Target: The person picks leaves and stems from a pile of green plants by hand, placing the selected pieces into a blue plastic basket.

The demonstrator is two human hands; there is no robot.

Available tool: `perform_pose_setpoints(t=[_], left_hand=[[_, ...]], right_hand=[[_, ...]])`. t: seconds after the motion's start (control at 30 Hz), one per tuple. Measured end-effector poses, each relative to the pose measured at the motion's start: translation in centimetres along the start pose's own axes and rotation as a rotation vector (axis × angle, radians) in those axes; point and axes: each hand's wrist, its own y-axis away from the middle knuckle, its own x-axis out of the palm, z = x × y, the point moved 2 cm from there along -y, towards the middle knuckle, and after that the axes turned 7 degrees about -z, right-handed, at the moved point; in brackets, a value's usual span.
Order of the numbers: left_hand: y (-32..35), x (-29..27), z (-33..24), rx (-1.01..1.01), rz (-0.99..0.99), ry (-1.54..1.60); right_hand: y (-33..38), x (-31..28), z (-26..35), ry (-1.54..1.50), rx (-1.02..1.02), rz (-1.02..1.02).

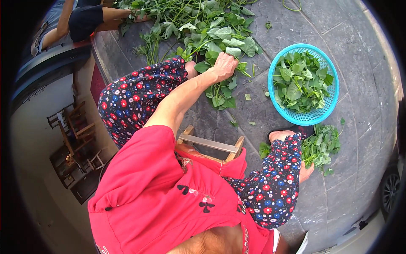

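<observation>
My left hand [224, 67] is closed around leafy green stems at the near edge of a large heap of leafy greens [220, 31]. More leaves [220, 95] lie on the floor just below that hand. Partly hidden behind my right knee, my right hand [305, 172] touches the lower end of a smaller bunch of leafy greens [322, 146]; its fingers are mostly out of sight. Beyond that bunch stands a turquoise plastic basket [335, 99], with loose green leaves [298, 80] inside.
Dark grey tiles [359, 161] make up the floor, with leaf scraps about. A low wooden stool [209, 143] shows between my legs. Another person's arm [118, 13] reaches the heap at top left. Wooden chairs [78, 122] stand far left; a car wheel [390, 190] is at right.
</observation>
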Motion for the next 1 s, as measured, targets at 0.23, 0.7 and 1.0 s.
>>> perform_pose_setpoints(t=[0.23,0.7,1.0], left_hand=[[1.8,-8.5,2.0,-0.035,-0.132,0.081],[9.4,-30.2,1.4,-0.075,0.175,1.22],[8.7,-32.7,-0.2,-0.178,0.227,1.667]], right_hand=[[0.2,-6.9,7.3,-0.304,0.15,0.074],[18.4,-20.9,40.3,-0.61,-1.121,0.209],[17.1,-13.9,43.8,-0.87,-0.753,0.932]])
